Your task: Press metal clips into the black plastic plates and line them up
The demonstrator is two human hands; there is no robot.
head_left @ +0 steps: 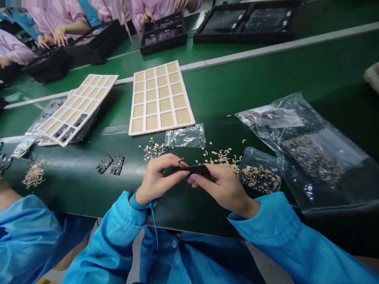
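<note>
Between my hands is a small flat black plastic part (199, 169), seen nearly edge-on. My left hand (161, 175) pinches its left end between thumb and fingers, and my right hand (223, 183) grips its right end. Fingertips cover part of it. A blue wrist strap (138, 203) circles my left wrist. Behind my left hand lies a pile of small metal pieces (155, 150); tan and dark bits (223, 156) are scattered behind my right hand. Two black molded parts (117, 165) rest on the green table to the left.
A white grid tray (146, 132) lies ahead, with a clear bag (185, 136) at its near edge. Stacked trays (102, 92) stand left. Bags of small parts (260, 179) lie right. A co-worker's sleeve (32, 232) is at left; people in pink handle black boxes (164, 35) across the table.
</note>
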